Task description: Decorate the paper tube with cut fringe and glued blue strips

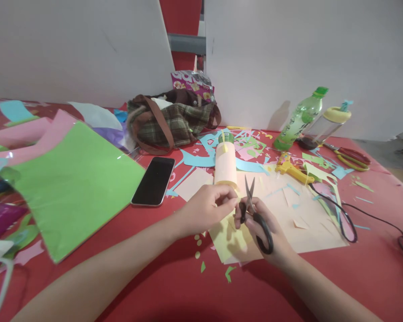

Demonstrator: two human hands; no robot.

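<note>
Right grip [276, 239] wrapped round scissors [250, 205], opened. Left grip [211, 208] pinching small pale piece [238, 201]. Just beyond, on counter [147, 273]: green-topped, paper-wrapped cylinder [225, 167]. Farther: green bottle [300, 118], print unreadable; clear tumbler [325, 127], dark at bottom; magenta packet [193, 85], lettering incomplete.

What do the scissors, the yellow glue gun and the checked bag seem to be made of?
Scissors: grey blades with a dull sheen, likely metal; smooth black handles, probably plastic.

Yellow glue gun: evenly coloured, moulded-looking body, probably hard plastic.

Checked bag: soft folds and plaid pattern suggest woven cloth; its brown strap could be leather or imitation.
</note>
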